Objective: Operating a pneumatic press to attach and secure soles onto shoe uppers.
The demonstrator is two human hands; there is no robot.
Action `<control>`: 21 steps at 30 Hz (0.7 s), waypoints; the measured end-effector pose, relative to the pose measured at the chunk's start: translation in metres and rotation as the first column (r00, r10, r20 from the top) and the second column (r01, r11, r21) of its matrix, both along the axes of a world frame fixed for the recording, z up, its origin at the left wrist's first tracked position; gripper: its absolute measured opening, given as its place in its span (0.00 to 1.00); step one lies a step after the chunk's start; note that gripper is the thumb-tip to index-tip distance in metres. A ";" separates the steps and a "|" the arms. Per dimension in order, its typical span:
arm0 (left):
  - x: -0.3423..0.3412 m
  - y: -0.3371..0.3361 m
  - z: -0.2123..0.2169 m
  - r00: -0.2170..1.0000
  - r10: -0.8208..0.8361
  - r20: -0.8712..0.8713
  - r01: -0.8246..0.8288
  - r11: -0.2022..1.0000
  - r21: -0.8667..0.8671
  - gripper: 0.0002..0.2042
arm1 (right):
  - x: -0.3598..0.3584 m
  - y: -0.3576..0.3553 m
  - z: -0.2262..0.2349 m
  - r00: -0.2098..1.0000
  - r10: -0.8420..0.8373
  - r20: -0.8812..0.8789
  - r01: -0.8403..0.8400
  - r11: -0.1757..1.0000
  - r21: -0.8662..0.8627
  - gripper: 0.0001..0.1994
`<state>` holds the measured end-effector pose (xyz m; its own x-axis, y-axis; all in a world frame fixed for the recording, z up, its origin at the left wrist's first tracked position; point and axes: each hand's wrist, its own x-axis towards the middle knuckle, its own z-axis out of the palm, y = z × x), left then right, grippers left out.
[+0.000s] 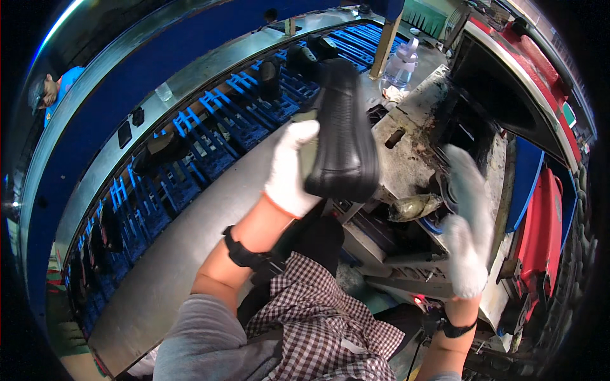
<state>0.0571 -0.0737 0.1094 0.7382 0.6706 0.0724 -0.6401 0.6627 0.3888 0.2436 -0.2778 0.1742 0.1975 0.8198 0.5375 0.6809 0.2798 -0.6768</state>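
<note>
In my left hand (289,168), which wears a white glove, is a black shoe (346,136), held up in front of me with its stitched black surface toward me. My fingers behind the shoe are hidden; the thumb shows along its left side. Off to the right, my gloved right hand (468,235) is raised with fingers stretched out and apart, slightly blurred, holding nothing. It hovers over a worn, stained workbench (413,127), near a crumpled olive-coloured wrapped bundle (414,207).
A conveyor of blue rods (216,117) curves along the left, carrying black shoes (269,77). Its smooth metal guard (184,235) lies between it and me. A clear bottle (400,68) stands at the back. Red machine parts (540,235) flank the right. Another person (60,89) is far left.
</note>
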 end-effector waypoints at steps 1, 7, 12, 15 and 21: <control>-0.013 0.015 -0.003 0.992 0.070 -0.108 -0.069 0.998 0.011 0.20 | 0.010 -0.011 -0.007 0.996 -0.093 -0.010 0.093 0.995 0.041 0.34; -0.053 0.170 -0.063 0.602 0.413 -0.684 -0.340 0.907 0.248 0.20 | 0.058 -0.085 -0.051 0.805 -0.558 -0.200 0.585 0.803 0.115 0.24; -0.075 0.294 -0.116 -0.101 0.742 -0.663 -0.264 0.622 0.737 0.36 | 0.075 -0.120 -0.063 0.592 -0.763 -0.259 0.803 0.585 0.110 0.21; -0.102 0.332 -0.138 -0.269 0.786 -0.556 0.095 0.597 0.797 0.48 | 0.076 -0.112 -0.076 0.624 -0.740 -0.250 0.779 0.613 0.131 0.20; -0.106 0.286 -0.140 -0.275 0.820 -0.501 0.091 0.541 0.836 0.40 | 0.061 -0.084 -0.082 0.623 -0.705 -0.339 0.771 0.627 0.114 0.19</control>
